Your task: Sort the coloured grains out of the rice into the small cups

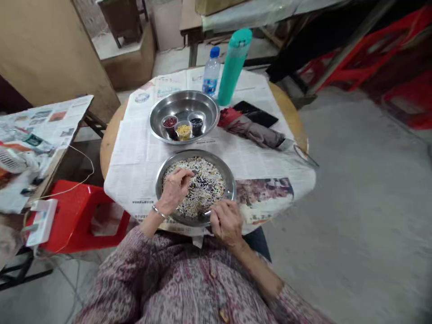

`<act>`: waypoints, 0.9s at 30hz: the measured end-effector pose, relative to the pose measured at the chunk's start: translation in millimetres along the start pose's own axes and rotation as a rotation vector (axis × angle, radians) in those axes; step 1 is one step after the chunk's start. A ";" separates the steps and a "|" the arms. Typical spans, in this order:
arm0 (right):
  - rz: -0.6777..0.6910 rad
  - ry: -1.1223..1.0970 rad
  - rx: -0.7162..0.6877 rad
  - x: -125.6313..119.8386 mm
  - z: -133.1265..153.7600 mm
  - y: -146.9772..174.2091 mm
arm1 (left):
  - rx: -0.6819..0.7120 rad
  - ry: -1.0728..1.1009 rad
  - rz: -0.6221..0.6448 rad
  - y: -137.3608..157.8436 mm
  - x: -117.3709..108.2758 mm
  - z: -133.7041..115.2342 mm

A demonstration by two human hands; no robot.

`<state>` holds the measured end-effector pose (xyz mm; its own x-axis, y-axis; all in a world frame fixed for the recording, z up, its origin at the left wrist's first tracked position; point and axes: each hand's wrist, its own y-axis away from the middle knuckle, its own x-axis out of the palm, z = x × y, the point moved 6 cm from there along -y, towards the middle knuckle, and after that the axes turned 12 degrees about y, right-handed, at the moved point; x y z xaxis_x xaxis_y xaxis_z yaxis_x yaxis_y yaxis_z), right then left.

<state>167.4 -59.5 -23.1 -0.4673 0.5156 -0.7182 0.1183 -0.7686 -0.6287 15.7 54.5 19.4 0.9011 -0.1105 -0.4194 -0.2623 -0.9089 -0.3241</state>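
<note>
Pinching a dark bit [195, 172] remotely, my left hand [173, 191] hung over the pan [228, 173]; my right hand [228, 222] sat at its rim, grip unclear.

Left hand [174, 189], fingers bent, is over grains [205, 184] in tray [230, 180]; right hand [227, 221] is at tray's near right rim. Behind, basin [158, 120] holds three cups [183, 131]; bottle [210, 74] and flask [234, 67] stand beyond.

A mottled purple-grey top [189, 283] bears tan buttons [223, 316], and a silver bangle [159, 212] circles the left wrist [164, 206].
</note>
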 end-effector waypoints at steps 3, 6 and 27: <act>-0.003 0.040 0.008 -2.5 1.1 -0.1 | -0.095 0.092 -0.053 15.0 -1.5 2.3; -0.003 0.078 0.018 -3.1 1.5 0.5 | -0.254 0.258 -0.064 27.6 3.9 9.2; 0.242 0.290 -0.014 13.6 6.5 -58.0 | -0.466 1.014 -0.468 39.8 0.8 17.0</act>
<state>148.4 -10.4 5.5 -0.1568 0.4072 -0.8998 0.2077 -0.8771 -0.4331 0.1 25.1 -8.2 0.7917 0.1929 0.5797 0.1234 -0.9798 0.1576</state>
